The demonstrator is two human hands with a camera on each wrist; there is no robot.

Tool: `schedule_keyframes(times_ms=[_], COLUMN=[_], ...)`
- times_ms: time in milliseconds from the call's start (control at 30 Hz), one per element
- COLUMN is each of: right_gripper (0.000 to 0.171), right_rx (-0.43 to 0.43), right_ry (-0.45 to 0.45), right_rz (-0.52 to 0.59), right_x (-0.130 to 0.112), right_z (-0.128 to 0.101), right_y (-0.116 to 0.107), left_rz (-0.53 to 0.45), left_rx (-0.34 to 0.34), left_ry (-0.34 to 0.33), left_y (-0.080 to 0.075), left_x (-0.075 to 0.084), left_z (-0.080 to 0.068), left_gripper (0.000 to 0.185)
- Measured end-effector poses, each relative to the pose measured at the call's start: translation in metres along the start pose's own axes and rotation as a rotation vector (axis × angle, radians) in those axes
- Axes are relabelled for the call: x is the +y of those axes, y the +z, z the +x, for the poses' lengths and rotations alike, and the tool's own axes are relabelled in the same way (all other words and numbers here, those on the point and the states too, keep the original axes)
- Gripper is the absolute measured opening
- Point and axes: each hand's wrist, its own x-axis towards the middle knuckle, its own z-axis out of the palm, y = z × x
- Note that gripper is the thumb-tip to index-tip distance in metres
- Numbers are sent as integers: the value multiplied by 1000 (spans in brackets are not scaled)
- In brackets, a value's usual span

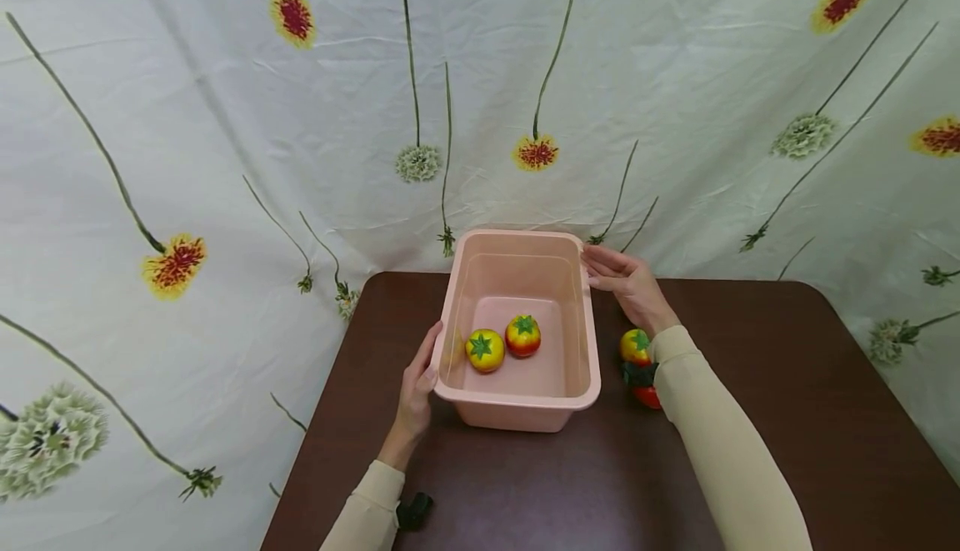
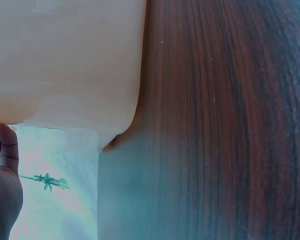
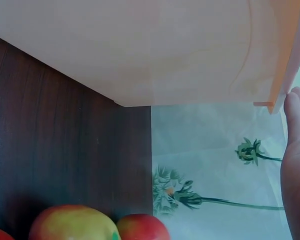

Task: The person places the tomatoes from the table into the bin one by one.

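Head view: pink tub [image 1: 577,384] stands on the brown table [image 1: 787,418], toward its far edge in front of the flowered cloth [image 1: 225,159]. Two toy tomatoes [image 1: 485,350] lie inside it on the floor; more tomatoes [image 1: 635,346] lie outside, just beside its right wall. Left hand [image 1: 417,393] lies flat against the near left wall, fingers straight, gripping nothing. Right hand [image 1: 630,283] rests with relaxed, straight fingers at the far right corner of the rim.

Left wrist view: tub wall [image 2: 65,60] fills the upper left; fingertips [image 2: 5,142] touch its lower edge, not curled around it.

Right wrist view: rim lip [image 3: 285,55] lies just beside the fingers [image 3: 295,150]; tomatoes [image 3: 72,222] sit below.

Judgement: thin plastic, light, fairly stiff yet smooth. Best hold is under the rolled rim on opposite sides; the contents may roll.
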Motion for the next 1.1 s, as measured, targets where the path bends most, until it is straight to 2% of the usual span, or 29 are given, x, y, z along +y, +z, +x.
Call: schedule_keyframes(times_ms=[100, 233, 433, 667, 933, 1100], right_gripper=[64, 65, 67, 65, 64, 63], right_rx=[27, 81, 175, 252, 326, 349], right_ry=[4, 65, 182, 216, 256, 273], right_rz=[12, -37, -187, -358, -428, -519], right_x=[3, 12, 24, 35, 51, 51], right_z=[-1, -3, -12, -22, -24, -25], right_y=[-5, -16, -51, -86, -99, -100], left_rz=[-1, 6, 17, 16, 12, 4], left_rx=[0, 11, 2, -6, -13, -21], left_ry=[-6, -15, -11, -19, -31, -15], left_y=[-1, -3, -5, -2, -2, -1], left_x=[1, 4, 5, 2, 0, 1], left_z=[1, -1, -5, -3, -4, -3], left_gripper=[60, 60, 60, 60, 59, 59])
